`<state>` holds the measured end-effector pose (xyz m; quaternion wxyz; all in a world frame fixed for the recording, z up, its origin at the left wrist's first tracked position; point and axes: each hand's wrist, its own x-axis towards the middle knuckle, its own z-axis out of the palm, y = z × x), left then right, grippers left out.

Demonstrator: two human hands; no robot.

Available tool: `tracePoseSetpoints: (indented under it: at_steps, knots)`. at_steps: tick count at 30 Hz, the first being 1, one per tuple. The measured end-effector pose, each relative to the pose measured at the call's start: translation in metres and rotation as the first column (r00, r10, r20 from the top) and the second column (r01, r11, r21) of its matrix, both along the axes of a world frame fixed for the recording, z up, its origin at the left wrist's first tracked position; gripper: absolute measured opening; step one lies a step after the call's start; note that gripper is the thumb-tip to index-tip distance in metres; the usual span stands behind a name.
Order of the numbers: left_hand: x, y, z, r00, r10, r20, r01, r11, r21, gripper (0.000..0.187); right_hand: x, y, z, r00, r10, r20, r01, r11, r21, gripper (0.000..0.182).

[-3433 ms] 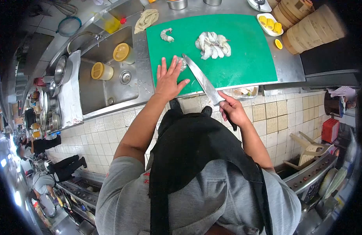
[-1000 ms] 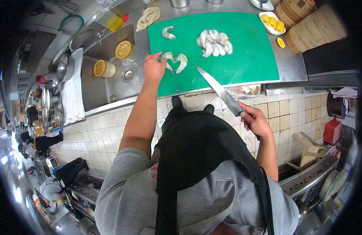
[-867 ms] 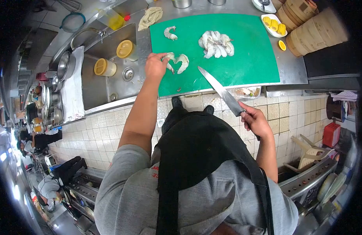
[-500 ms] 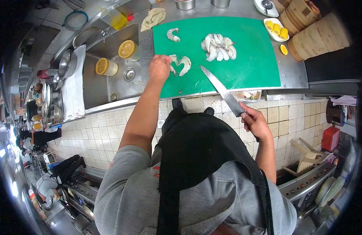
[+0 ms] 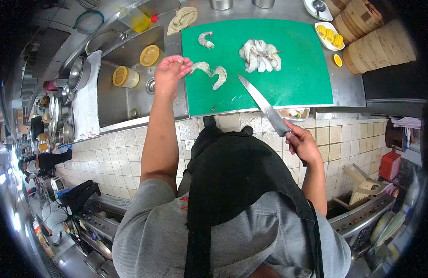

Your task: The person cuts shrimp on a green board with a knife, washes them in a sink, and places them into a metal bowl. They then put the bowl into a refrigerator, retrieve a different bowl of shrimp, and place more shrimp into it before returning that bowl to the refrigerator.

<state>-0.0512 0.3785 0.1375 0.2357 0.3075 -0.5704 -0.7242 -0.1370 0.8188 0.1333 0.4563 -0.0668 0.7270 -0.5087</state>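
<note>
My left hand (image 5: pixel 171 76) is over the left edge of the green cutting board (image 5: pixel 302 55), fingers curled together at the tail end of a peeled shrimp (image 5: pixel 201 67). The exact grip is partly hidden. A second shrimp (image 5: pixel 219 77) lies just right of it, and another curled shrimp (image 5: pixel 205 40) is farther up the board. In my right hand (image 5: pixel 301 143) is the handle of a large chef's knife (image 5: pixel 264 105), its blade slanting up-left over the board's front edge. Beyond the tip sits a pile of several shrimp (image 5: pixel 261 56).
A sink (image 5: pixel 119 104) with two yellow-lidded containers (image 5: pixel 126 77) adjoins on the left. A beige cloth (image 5: pixel 182 21) lies behind the board. At right are a dish of corn pieces (image 5: pixel 331 36) and bamboo steamers (image 5: pixel 378 44). Another person (image 5: pixel 56 215) stands at far left.
My left hand has moved up and left, toward the sink. The shrimp at its fingers has swung round, its tail end now pointing left. My right hand and the knife stay nearly still.
</note>
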Motion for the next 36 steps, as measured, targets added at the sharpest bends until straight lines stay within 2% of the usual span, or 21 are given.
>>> tracePoseSetpoints:
  at_steps: [10,17,21,22,24,25,27,31,35,36]
  knots:
    - [0.020,-0.015,0.091,0.970,-0.092,-0.225,0.081,0.995,-0.057,0.013,-0.005,-0.001,-0.001,1.000,0.001,0.013,-0.001,1.000,0.009,0.045]
    - [0.023,-0.016,0.124,0.938,-0.111,-0.329,0.097,0.994,-0.060,0.012,-0.005,-0.006,0.005,1.000,0.019,-0.020,-0.018,1.000,0.026,0.046]
    - [0.020,-0.004,0.118,0.921,-0.135,-0.365,0.105,0.989,-0.099,0.010,-0.004,-0.005,0.009,0.999,-0.001,-0.041,0.003,0.999,0.049,0.045]
    - [0.017,-0.004,0.098,0.921,-0.133,-0.366,0.104,0.990,-0.099,0.010,-0.003,-0.006,0.010,0.999,-0.014,-0.045,0.016,0.998,0.053,0.045]
    - [0.009,-0.007,0.045,0.944,-0.167,-0.285,0.198,0.976,0.086,0.008,-0.002,-0.007,0.011,0.998,-0.025,-0.053,0.027,0.998,0.052,0.045]
    - [0.006,0.001,0.043,0.942,-0.171,-0.289,0.202,0.976,0.081,0.008,-0.002,-0.007,0.010,0.998,-0.022,-0.052,0.025,0.999,0.045,0.045]
    - [0.004,0.019,0.038,0.980,-0.111,-0.168,0.129,0.987,0.101,0.013,-0.001,-0.004,0.009,0.998,-0.035,-0.046,0.038,0.998,0.048,0.045]
    - [-0.004,0.009,0.062,0.960,-0.139,-0.245,0.150,0.988,0.024,0.011,-0.002,-0.007,0.008,0.998,-0.053,-0.040,0.055,0.997,0.051,0.045]
    - [0.021,-0.040,0.067,0.951,-0.159,-0.265,0.154,0.987,-0.037,0.016,-0.002,-0.006,0.008,0.998,-0.051,-0.039,0.053,0.998,0.040,0.045]
    - [0.032,-0.054,0.063,0.912,-0.101,-0.398,0.131,0.990,0.048,0.022,-0.001,-0.006,0.008,0.997,-0.056,-0.043,0.058,0.997,0.043,0.046]
